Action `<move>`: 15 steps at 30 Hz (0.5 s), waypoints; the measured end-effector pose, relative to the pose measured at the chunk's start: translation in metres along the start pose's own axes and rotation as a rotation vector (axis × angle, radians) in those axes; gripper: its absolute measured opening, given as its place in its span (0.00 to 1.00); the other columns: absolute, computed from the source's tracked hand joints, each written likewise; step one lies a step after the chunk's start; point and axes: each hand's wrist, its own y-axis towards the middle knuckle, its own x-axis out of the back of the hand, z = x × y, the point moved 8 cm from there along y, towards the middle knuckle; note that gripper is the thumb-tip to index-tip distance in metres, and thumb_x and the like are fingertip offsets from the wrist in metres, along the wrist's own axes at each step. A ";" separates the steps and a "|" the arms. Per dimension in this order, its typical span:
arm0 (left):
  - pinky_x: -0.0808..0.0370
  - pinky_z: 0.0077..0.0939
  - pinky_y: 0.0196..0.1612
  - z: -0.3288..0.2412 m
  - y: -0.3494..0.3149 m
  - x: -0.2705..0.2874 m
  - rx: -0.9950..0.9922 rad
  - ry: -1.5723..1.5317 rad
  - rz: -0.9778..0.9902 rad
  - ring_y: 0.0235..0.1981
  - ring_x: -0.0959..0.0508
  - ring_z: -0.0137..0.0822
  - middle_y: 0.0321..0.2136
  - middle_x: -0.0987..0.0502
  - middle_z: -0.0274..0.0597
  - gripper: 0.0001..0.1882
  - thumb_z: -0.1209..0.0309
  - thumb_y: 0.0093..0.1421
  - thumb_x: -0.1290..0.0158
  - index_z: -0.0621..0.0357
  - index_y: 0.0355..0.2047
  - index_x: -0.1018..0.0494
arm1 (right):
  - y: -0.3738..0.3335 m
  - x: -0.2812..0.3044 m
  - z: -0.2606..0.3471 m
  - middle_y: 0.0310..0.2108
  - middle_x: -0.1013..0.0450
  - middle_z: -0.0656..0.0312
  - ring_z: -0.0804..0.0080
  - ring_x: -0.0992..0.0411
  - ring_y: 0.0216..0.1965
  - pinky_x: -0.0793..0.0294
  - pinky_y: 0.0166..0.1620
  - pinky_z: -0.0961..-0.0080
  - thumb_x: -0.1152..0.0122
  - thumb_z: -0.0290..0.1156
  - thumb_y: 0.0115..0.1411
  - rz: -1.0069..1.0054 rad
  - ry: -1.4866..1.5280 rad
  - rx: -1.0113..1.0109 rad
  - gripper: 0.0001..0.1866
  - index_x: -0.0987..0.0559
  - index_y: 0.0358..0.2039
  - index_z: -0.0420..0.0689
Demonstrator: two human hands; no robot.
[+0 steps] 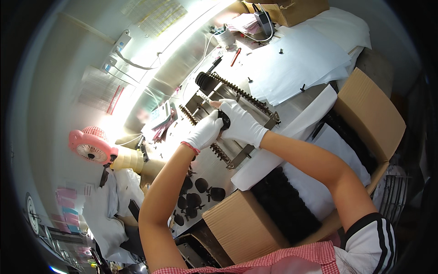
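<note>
In white gloves, my left hand and my right hand meet over a metal rack. A small black rounded piece is held between them, the fingers of both closed about it. Beneath lies the metal rack, with toothed, spring-like rails along its two long sides. At its far left end several black discs stand in a row. Near my left forearm, several loose black rounded pieces with short stems lie on the metal tabletop. My gloves hide part of the held piece and the rack's middle.
An open cardboard box with black pieces and white sheets stands close at the right. White paper sheets cover the far right, small black parts on them. A pink fan is at left; a red pen and a cup lie farther back.
</note>
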 end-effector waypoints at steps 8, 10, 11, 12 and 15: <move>0.21 0.25 0.44 0.012 0.065 0.094 -0.161 0.274 -0.327 0.38 0.18 0.35 0.40 0.20 0.48 0.24 0.63 0.60 0.46 0.68 0.51 0.29 | 0.000 0.008 -0.028 0.50 0.33 0.49 0.52 0.28 0.51 0.26 0.55 0.65 0.27 0.40 0.48 0.069 -0.339 -0.071 0.30 0.26 0.51 0.49; 0.26 0.32 0.54 0.019 0.089 0.116 -0.069 0.551 -0.612 0.49 0.21 0.47 0.50 0.23 0.58 0.40 0.55 0.56 0.39 0.70 0.60 0.39 | 0.000 0.000 -0.034 0.50 0.32 0.48 0.49 0.28 0.50 0.26 0.56 0.65 0.27 0.42 0.51 0.129 -0.330 -0.101 0.28 0.25 0.50 0.49; 0.28 0.34 0.57 0.022 0.102 0.122 0.005 0.648 -0.679 0.53 0.23 0.50 0.52 0.25 0.61 0.45 0.53 0.54 0.37 0.70 0.62 0.42 | 0.000 0.000 -0.036 0.47 0.30 0.53 0.53 0.29 0.50 0.26 0.54 0.64 0.29 0.33 0.49 0.094 -0.296 -0.121 0.23 0.25 0.46 0.51; 0.29 0.35 0.58 0.022 0.114 0.125 -0.023 0.628 -0.682 0.53 0.23 0.51 0.52 0.25 0.61 0.45 0.52 0.54 0.36 0.70 0.62 0.42 | 0.000 0.001 -0.036 0.45 0.28 0.53 0.53 0.28 0.49 0.25 0.52 0.65 0.30 0.33 0.50 0.068 -0.285 -0.104 0.21 0.25 0.45 0.51; 0.27 0.33 0.55 0.034 0.150 0.128 -0.037 0.396 -0.629 0.49 0.20 0.47 0.46 0.20 0.57 0.37 0.55 0.53 0.36 0.68 0.57 0.32 | 0.001 0.003 -0.036 0.41 0.25 0.56 0.54 0.26 0.45 0.24 0.49 0.66 0.34 0.28 0.50 0.058 -0.198 -0.101 0.16 0.25 0.41 0.50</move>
